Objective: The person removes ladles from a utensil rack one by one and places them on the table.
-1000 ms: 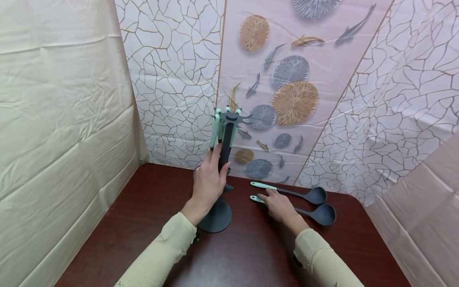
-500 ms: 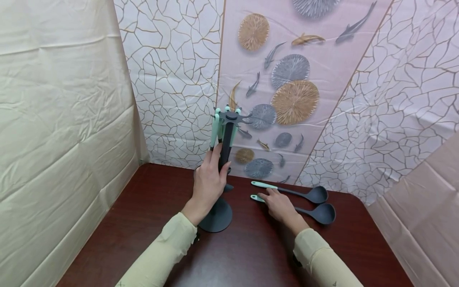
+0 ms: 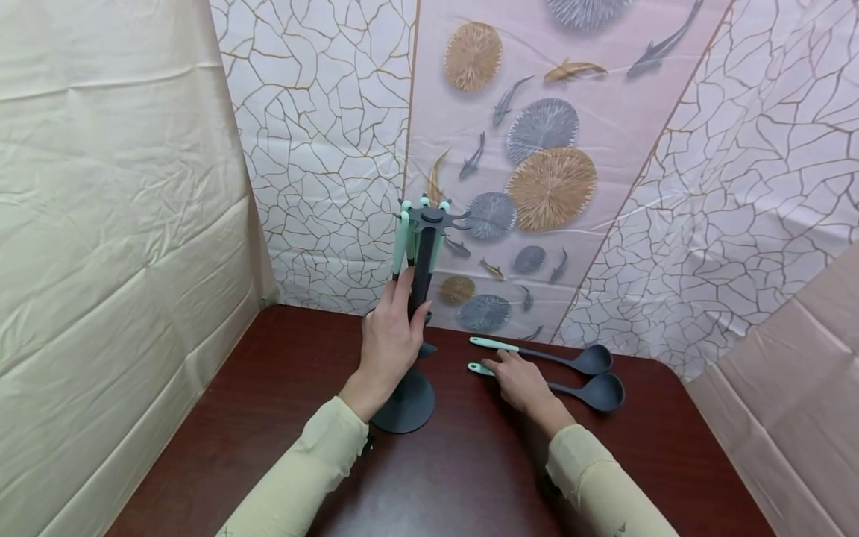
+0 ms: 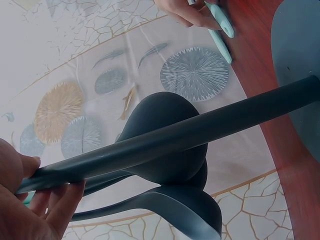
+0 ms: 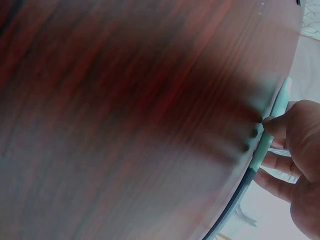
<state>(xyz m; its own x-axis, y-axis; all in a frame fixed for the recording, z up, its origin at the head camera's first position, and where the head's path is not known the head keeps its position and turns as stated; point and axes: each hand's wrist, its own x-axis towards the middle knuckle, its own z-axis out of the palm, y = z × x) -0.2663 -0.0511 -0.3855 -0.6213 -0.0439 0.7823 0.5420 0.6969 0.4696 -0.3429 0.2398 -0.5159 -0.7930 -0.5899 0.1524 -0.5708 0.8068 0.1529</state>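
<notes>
My left hand (image 3: 389, 339) grips the post of a dark grey utensil stand (image 3: 421, 272), which has a round base (image 3: 405, 409) on the table. Several utensils with mint handles (image 3: 400, 242) hang from its hooked top; in the left wrist view their dark heads (image 4: 160, 170) show behind the post. To the right, my right hand (image 3: 523, 382) pinches the mint handle of the nearer ladle (image 3: 604, 392), its thumb and fingers on opposite sides in the right wrist view (image 5: 281, 100). Just beyond lies a second ladle (image 3: 593, 359), bowl also toward the right.
The dark red wooden table (image 3: 268, 418) ends at a patterned cloth backdrop (image 3: 322, 186) behind the stand and ladles. Plain cream cloth (image 3: 121, 224) hangs at the left, and another cloth (image 3: 798, 388) borders the right side.
The nearer ladle's bowl has swung slightly away from me, closer to the farther ladle. The left hand keeps its grip on the stand. The head view has shifted slightly.
</notes>
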